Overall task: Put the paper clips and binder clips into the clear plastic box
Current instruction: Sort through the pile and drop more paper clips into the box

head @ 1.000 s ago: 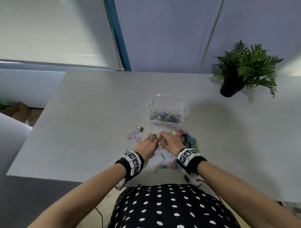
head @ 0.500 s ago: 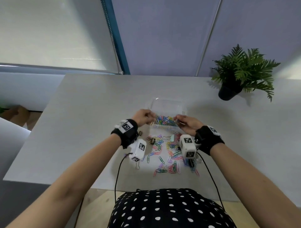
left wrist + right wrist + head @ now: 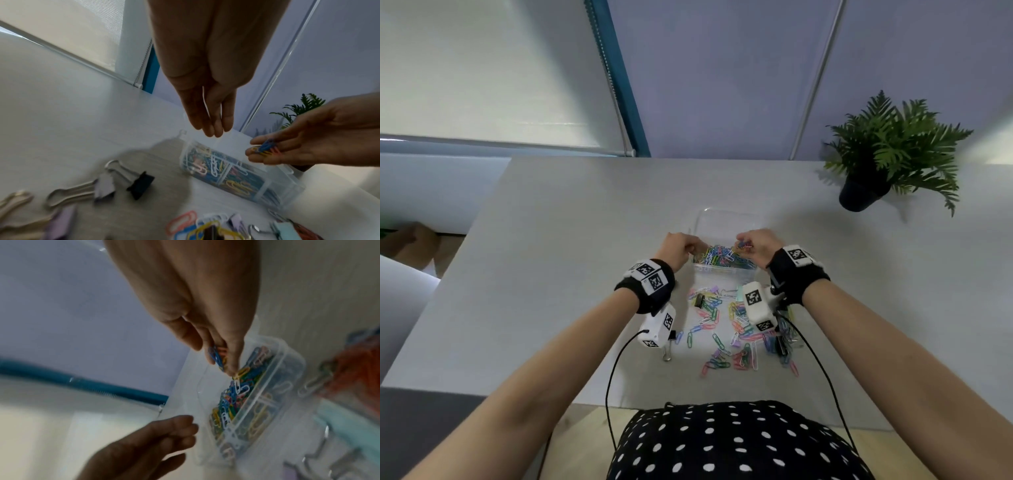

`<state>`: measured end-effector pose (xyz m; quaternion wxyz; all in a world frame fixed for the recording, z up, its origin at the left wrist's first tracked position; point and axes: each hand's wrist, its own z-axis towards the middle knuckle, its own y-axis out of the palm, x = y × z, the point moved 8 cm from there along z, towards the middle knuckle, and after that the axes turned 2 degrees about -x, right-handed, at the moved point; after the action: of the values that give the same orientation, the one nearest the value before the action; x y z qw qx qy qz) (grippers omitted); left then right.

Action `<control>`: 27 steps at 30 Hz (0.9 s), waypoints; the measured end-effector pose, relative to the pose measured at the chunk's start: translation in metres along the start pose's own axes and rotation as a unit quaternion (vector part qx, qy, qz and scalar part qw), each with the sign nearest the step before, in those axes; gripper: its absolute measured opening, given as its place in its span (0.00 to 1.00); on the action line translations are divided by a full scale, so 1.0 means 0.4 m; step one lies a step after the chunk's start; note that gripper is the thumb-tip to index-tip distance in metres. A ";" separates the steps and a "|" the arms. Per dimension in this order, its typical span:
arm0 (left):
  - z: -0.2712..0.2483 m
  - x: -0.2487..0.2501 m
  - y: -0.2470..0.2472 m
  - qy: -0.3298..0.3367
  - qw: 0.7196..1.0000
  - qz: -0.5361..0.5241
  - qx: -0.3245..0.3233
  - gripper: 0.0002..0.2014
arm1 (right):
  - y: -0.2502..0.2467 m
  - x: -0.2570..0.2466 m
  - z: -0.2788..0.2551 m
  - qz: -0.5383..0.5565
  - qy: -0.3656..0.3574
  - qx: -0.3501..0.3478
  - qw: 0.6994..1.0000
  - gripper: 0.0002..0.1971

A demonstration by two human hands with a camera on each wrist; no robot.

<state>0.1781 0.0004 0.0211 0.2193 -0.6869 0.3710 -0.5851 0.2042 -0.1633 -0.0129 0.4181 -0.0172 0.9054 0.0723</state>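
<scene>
The clear plastic box [image 3: 723, 215] stands open mid-table, holding several coloured paper clips [image 3: 717, 258]. Both hands hover over it. My right hand [image 3: 743, 245] pinches a small bunch of blue, yellow and orange paper clips [image 3: 266, 147] just above the box's right end [image 3: 292, 356]. My left hand [image 3: 214, 131] points down over the left end, thumb and fingers together on what looks like a thin white paper clip [image 3: 205, 100]. Loose paper clips [image 3: 726, 329] lie on the table in front of the box, among them a black binder clip [image 3: 141, 183] and a lilac one [image 3: 104, 185].
A potted fern [image 3: 887, 161] stands at the far right of the grey table [image 3: 551, 274]. A mint binder clip [image 3: 285, 229] lies among the loose clips. Wrist-camera cables hang down past the table's near edge. A wall and a window blind close the far side.
Both hands have left the pile on the table and risen forward to above the box, carrying clips. In the last half second they have stayed over the box.
</scene>
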 end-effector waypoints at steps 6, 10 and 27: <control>-0.089 -0.061 0.061 -0.004 0.998 0.051 -0.034 0.12 | 0.092 -0.043 -0.054 -0.494 -0.168 -0.002 0.853 0.13; -0.116 -0.093 0.154 -0.008 0.988 0.127 -0.090 0.16 | 0.172 0.028 -0.133 -0.541 -0.255 -0.071 0.798 0.07; -0.131 -0.093 0.187 0.035 0.971 0.221 -0.087 0.13 | 0.166 0.234 -0.177 -0.659 -0.260 -0.039 0.704 0.14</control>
<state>0.1071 -0.0110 -0.0464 0.2695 -0.5836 0.5701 -0.5116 0.0837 -0.1051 -0.0310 0.5769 -0.6065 0.5149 -0.1850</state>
